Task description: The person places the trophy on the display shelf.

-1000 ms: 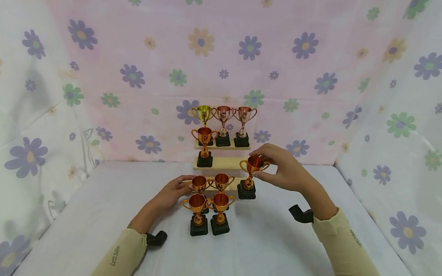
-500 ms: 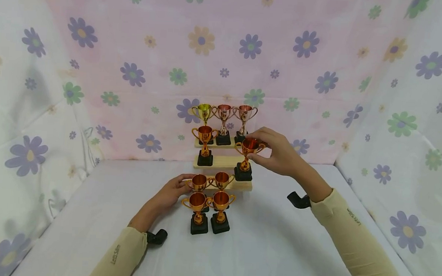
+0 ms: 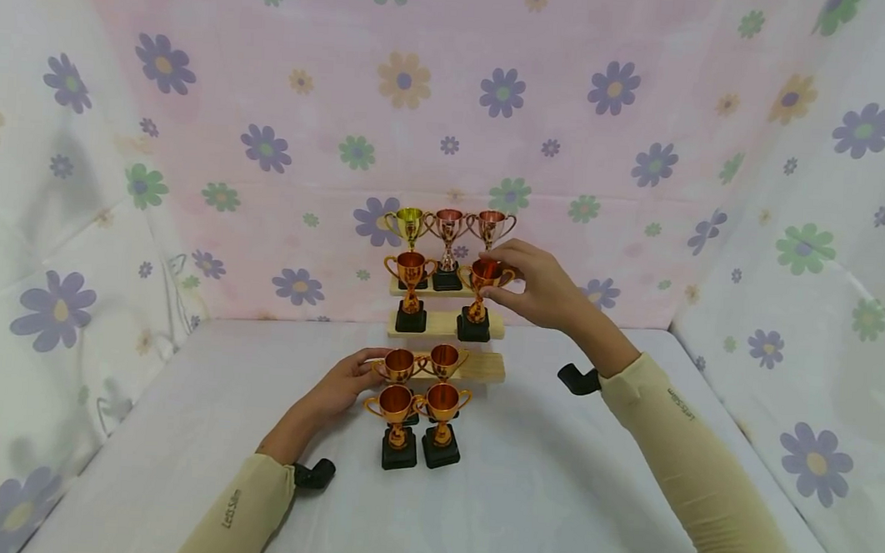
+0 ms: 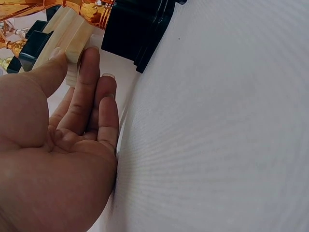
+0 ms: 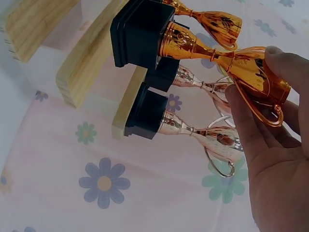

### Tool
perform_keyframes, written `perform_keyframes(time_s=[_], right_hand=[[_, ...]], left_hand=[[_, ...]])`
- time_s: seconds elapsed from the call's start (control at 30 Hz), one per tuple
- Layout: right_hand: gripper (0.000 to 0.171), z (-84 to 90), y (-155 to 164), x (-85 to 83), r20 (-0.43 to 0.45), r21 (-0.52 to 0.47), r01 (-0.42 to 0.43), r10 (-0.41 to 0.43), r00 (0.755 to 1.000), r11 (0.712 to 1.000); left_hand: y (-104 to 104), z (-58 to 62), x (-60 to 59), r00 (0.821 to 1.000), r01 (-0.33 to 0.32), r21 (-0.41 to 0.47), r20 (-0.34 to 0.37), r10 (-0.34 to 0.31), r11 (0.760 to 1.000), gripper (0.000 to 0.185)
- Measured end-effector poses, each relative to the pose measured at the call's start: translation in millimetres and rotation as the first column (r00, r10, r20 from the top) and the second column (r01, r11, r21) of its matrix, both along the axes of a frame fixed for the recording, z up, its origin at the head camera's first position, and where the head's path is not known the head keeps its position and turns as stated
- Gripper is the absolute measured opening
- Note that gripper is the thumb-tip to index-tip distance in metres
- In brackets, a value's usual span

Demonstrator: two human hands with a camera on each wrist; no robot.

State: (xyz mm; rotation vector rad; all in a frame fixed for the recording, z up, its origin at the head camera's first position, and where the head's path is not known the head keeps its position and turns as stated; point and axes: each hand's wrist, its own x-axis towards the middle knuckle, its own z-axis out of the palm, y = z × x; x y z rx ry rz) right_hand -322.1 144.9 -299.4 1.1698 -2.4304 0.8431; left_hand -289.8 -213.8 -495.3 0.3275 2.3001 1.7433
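A small bronze-orange trophy (image 3: 477,309) with a black base is pinched by its cup between the thumb and fingers of my right hand (image 3: 540,286). Its base overlaps the right part of the middle step; the right wrist view shows the cup (image 5: 256,72) tilted across the picture. A matching trophy (image 3: 411,279) stands on that step's left end. My left hand (image 3: 342,384) is low at the left of the wooden stepped stand (image 3: 489,367). In the left wrist view its thumb and index finger pinch the end of a wooden step (image 4: 79,38).
Along the top step stand a gold trophy (image 3: 409,225) and two rose-coloured trophies (image 3: 449,225), the right one partly behind my right hand. Several orange trophies (image 3: 442,402) are grouped at the stand's front left, on the white tablecloth (image 3: 521,498). Flowered cloth (image 3: 452,102) hangs behind.
My right hand has carried the trophy up, back and leftward, from right of the stand to over the middle step. The left hand has stayed in place.
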Motion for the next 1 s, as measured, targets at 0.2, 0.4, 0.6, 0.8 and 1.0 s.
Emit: perform_keyframes(time_s=[0.2,0.4,0.6,0.8,1.0], right_hand=[[0.053,2.3,-9,-8.8,0.046,-0.014,0.011,-0.010,0.999,1.000],[0.051,-0.5,-18,-14.4,0.080,-0.013,0.016,-0.015,0.997,1.000],[0.049,-10.1,-24,-22.1,0.091,0.001,0.031,-0.031,0.995,1.000],[0.055,-15.8,-30,-28.4,0.117,0.023,0.043,-0.045,0.992,0.999],[0.057,-16.5,-34,-32.4,0.116,0.033,0.052,-0.056,0.992,0.998]], left_hand=[[-1,2.6,1.9,1.000,-0.002,-0.001,0.001,0.002,1.000,0.050],[-2,2.6,1.7,1.000,0.003,-0.007,-0.013,-0.003,1.000,0.051],[-2,0.0,-0.6,1.000,0.005,-0.006,-0.005,-0.005,1.000,0.052],[-1,-0.2,0.3,1.000,-0.003,-0.012,-0.013,0.003,1.000,0.050],[-1,-1.1,-0.5,1.000,0.013,-0.011,-0.015,-0.013,1.000,0.050]])
